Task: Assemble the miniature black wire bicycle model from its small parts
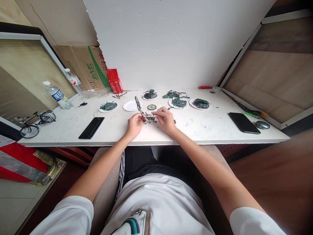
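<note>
My left hand [135,125] pinches a partly built model bicycle [140,106] over the white table, its one fitted wheel pointing up and away. My right hand [165,119] is at the other side of the frame, thumb and fingertips closed together on a small part too small to name. Just beyond my hands a loose spoked wheel [152,107] lies flat on the table. Some small dark parts lie beneath and between the hands, partly hidden by the fingers.
Paper plates of green and black parts [108,106] stand along the back, with a bare plate [130,105] among them. A phone [91,127] lies at left, another phone [244,123] at right. A finished model bicycle [36,123] and a bottle [58,95] stand far left.
</note>
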### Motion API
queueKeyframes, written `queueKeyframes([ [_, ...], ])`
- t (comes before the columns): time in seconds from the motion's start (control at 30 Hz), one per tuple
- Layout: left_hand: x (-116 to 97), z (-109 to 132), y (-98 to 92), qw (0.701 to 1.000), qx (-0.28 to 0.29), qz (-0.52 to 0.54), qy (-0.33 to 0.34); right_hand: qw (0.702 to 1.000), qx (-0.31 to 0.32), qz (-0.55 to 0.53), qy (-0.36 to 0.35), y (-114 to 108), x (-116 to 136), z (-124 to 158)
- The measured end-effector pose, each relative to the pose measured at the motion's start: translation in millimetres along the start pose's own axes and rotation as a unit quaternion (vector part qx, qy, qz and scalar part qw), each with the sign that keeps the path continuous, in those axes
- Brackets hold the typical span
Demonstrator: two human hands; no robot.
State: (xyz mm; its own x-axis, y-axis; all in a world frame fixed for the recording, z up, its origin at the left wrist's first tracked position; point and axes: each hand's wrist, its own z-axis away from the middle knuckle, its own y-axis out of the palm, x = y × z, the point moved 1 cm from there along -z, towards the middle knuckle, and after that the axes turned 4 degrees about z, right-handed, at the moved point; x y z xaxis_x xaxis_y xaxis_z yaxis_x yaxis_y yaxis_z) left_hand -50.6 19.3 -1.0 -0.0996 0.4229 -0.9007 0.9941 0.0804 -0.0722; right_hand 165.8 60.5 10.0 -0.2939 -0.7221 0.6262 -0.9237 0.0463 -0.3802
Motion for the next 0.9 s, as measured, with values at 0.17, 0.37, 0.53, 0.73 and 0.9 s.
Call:
queueKeyframes([
  [0.17, 1.4, -0.5, 0.7, 1.000, 0.001, -0.005, 0.002, 1.000, -0.001, 0.007, -0.023, 1.3, -4.1, 0.6],
  [0.37, 1.7, -0.5, 1.7, 1.000, 0.006, 0.000, 0.008, 0.998, -0.002, 0.022, -0.062, 3.7, -6.8, 1.4],
  [0.53, 0.6, -0.8, 1.6, 1.000, 0.005, -0.003, 0.007, 0.998, -0.006, 0.028, -0.064, 3.9, -7.0, 1.6],
  [0.73, 3.3, -1.8, 1.5, 1.000, 0.010, -0.003, -0.002, 0.997, -0.001, 0.042, -0.065, 5.8, -7.6, 2.5],
  [0.9, 4.1, -1.1, 1.8, 1.000, 0.015, -0.022, 0.015, 0.995, 0.000, 0.058, -0.084, 6.9, -6.7, 3.2],
])
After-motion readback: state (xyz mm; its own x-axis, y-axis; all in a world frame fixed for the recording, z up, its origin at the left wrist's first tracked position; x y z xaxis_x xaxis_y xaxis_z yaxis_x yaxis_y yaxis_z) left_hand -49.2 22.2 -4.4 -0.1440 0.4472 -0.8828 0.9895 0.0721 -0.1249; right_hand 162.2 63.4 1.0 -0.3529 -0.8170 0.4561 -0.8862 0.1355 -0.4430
